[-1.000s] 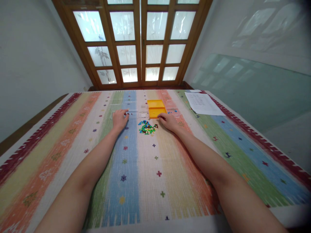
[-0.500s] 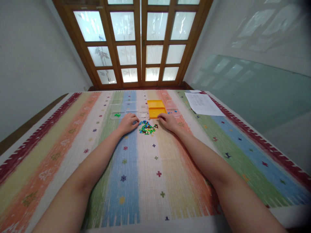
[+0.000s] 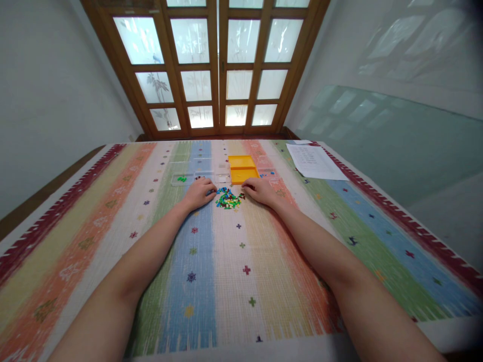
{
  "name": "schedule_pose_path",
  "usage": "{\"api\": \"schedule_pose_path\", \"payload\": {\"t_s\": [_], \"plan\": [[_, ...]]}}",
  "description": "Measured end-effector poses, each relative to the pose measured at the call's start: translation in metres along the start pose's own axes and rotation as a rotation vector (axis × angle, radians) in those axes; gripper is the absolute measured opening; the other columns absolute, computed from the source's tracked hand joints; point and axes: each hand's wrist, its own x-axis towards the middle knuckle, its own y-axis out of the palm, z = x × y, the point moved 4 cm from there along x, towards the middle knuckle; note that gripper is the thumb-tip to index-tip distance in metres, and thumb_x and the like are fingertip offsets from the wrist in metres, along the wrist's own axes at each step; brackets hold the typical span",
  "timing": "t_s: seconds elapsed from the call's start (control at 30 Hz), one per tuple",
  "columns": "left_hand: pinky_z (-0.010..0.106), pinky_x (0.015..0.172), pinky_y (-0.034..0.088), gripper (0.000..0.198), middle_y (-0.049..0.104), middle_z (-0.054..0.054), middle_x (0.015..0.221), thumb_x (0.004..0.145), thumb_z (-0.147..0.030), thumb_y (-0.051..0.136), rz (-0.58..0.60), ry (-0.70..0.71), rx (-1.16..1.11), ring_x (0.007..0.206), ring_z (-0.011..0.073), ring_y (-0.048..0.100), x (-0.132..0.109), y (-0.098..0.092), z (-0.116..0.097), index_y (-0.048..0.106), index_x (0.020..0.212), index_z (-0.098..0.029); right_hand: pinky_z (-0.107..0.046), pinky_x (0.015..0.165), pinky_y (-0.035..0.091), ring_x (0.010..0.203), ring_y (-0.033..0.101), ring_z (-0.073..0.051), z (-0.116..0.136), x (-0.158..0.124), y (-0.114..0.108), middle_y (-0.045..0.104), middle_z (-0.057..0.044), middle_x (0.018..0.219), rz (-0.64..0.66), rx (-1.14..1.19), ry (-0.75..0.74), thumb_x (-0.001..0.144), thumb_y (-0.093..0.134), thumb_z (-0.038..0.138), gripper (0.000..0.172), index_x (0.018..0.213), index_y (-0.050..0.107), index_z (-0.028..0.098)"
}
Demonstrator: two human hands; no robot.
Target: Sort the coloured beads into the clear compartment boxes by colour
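A small heap of tiny coloured pieces [image 3: 227, 197], green, blue, yellow and dark red, lies on the striped cloth far in front of me. My left hand [image 3: 199, 192] rests at the heap's left edge, fingers curled toward it. My right hand [image 3: 257, 190] sits at the heap's right edge, fingers bent and pinched near the pieces. What either hand holds is too small to see. Behind the heap stands a yellow tray [image 3: 242, 169]. Clear shallow trays [image 3: 180, 178] lie to its left, one with a few green pieces.
The striped tablecloth [image 3: 226, 261] covers the whole table. A printed sheet of paper [image 3: 314, 161] lies at the far right. Another clear tray [image 3: 268, 174] with blue bits sits right of the yellow tray. Wooden glazed doors rise behind the table.
My left hand has come back from the clear tray on the left to the heap, leaving green pieces in that tray. My right hand has shifted slightly toward the heap.
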Motion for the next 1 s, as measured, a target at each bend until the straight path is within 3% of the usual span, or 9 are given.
{"api": "schedule_pose_path", "payload": {"t_s": [0.4,1.0], "plan": [[0.04,0.097,0.046,0.029,0.067,0.007,0.111,0.1,-0.027,0.057,0.07,0.111,-0.091,0.106,0.0248,0.06,0.001,0.001,-0.026,0.077,0.12,-0.031,-0.032,0.083,0.048,0.094,0.068,-0.023,0.004,0.001,-0.001,0.077,-0.006,0.102,0.01,0.008,-0.004,0.1,0.056,0.025,0.02,0.102,0.076,0.022],[0.041,0.095,0.047,0.022,0.068,0.008,0.107,0.099,-0.029,0.06,0.041,0.089,-0.028,0.103,0.0253,0.06,0.003,0.003,-0.021,0.078,0.111,-0.026,-0.03,0.08,0.046,0.092,0.067,-0.022,0.0,0.001,0.003,0.076,-0.006,0.1,-0.009,0.023,-0.016,0.099,0.059,0.021,0.016,0.1,0.075,0.02]]}}
